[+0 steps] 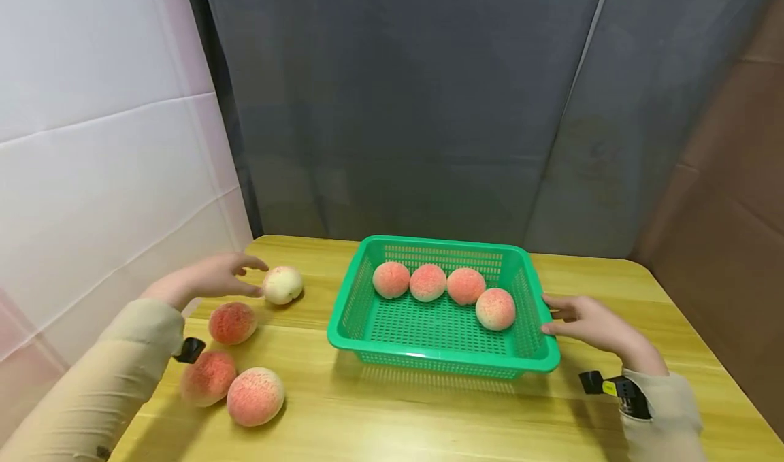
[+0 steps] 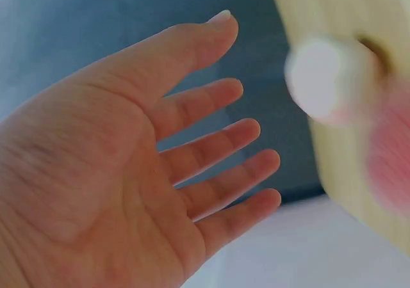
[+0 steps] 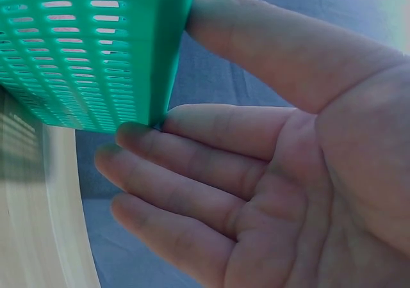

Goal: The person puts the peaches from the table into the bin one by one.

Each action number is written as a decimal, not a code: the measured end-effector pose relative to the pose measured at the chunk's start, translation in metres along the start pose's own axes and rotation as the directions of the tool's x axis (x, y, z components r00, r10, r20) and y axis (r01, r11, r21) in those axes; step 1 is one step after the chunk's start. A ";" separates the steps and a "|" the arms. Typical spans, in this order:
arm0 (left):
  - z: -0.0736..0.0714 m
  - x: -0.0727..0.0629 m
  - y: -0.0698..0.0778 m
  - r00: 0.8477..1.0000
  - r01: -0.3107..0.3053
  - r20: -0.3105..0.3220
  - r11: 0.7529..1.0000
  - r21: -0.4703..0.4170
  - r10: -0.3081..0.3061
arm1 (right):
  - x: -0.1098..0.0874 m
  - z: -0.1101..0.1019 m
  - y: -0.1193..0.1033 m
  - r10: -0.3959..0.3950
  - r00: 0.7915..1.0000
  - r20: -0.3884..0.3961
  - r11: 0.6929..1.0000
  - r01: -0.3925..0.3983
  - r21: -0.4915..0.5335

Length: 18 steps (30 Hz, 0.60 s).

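Pale peach (image 1: 282, 284) at far left of the bench (image 1: 392, 414), just off the fingertips of the left hand (image 1: 211, 277); touching or a hair apart, cannot tell. Left grip wide: fingers straight and spread in the left wrist view (image 2: 128, 166), palm bare, holding nothing, with the pale peach (image 2: 320, 77) a blur beyond the fingers.

Three pink peaches loose on the bench near the left forearm: one (image 1: 232, 322) just beside the wrist, two more nearer, (image 1: 208, 378) and (image 1: 255, 396), touching each other.

Green basket (image 1: 437, 363) at mid-bench, right of the pale peach and well apart from it. Four pink peaches inside: three in a row along the far wall, (image 1: 390, 279), (image 1: 427, 282), (image 1: 465, 286), the fourth (image 1: 495, 309) nearer and against the right wall.

Right hand (image 1: 588, 322) at the right end of the basket. Right grip wide too: thumb laid on the rim, straight fingers against the outside of the wall, as seen in the right wrist view (image 3: 269, 173), with the slotted green wall (image 3: 96, 51) pressed between thumb and forefinger tip. No curl round the rim.

Beige sleeves on both arms, a small black device at each wrist. Grey curtain behind the bench, white panel at left, brown panel at right.
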<state>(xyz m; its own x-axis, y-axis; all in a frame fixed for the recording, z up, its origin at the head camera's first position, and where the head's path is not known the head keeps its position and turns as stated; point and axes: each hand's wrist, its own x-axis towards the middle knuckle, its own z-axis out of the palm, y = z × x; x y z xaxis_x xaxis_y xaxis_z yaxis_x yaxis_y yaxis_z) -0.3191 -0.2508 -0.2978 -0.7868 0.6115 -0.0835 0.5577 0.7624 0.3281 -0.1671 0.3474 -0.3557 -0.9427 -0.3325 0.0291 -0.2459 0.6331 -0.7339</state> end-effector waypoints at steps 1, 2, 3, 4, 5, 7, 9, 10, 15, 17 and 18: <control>0.003 -0.008 -0.008 1.000 0.013 -0.002 1.000 -0.002 -0.013 | 0.000 0.000 0.000 -0.002 1.000 -0.001 1.000 0.002 -0.005; 0.006 -0.016 -0.014 1.000 0.028 -0.001 1.000 0.002 -0.028 | 0.000 0.000 0.000 -0.002 1.000 0.000 1.000 0.002 -0.012; 0.010 -0.022 -0.020 0.999 0.035 -0.003 0.999 0.003 -0.035 | 0.000 0.000 0.000 0.001 1.000 0.000 1.000 -0.001 -0.015; 0.013 -0.024 -0.025 0.999 0.038 0.000 0.999 0.007 -0.038 | -0.001 -0.001 0.001 0.008 1.000 -0.005 1.000 -0.009 -0.021; 0.016 -0.025 -0.028 0.999 0.042 0.005 0.999 0.009 -0.042 | -0.002 -0.002 0.002 0.016 1.000 -0.009 1.000 -0.016 -0.024; 0.023 -0.027 -0.033 0.998 0.054 0.015 0.999 0.009 -0.054 | -0.003 -0.003 0.003 0.028 0.999 -0.016 0.999 -0.028 -0.025; 0.029 -0.028 -0.037 0.997 0.065 0.029 0.998 0.010 -0.065 | -0.003 -0.003 0.004 0.039 0.999 -0.022 0.999 -0.039 -0.021; 0.032 -0.028 -0.038 0.997 0.068 0.036 0.998 0.009 -0.068 | -0.002 -0.003 0.004 0.037 0.999 -0.022 0.999 -0.037 -0.020; 0.043 -0.030 -0.045 0.997 0.057 0.057 0.998 -0.020 -0.055 | 0.003 -0.001 0.005 0.005 1.000 -0.006 1.000 -0.005 -0.005; 0.046 -0.029 -0.046 0.998 0.045 0.056 0.999 -0.028 -0.043 | 0.003 -0.001 0.006 -0.005 1.000 0.000 1.000 0.005 -0.002; 0.048 -0.028 -0.047 0.998 0.035 0.052 0.999 -0.031 -0.033 | 0.002 -0.001 0.006 -0.008 1.000 0.000 1.000 0.008 -0.001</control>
<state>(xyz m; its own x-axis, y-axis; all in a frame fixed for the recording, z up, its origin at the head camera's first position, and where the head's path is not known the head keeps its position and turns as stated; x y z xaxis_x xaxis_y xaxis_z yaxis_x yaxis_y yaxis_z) -0.3108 -0.2941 -0.3559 -0.7903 0.5957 -0.1430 0.5214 0.7766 0.3536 -0.1707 0.3511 -0.3590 -0.9407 -0.3375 0.0349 -0.2536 0.6312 -0.7330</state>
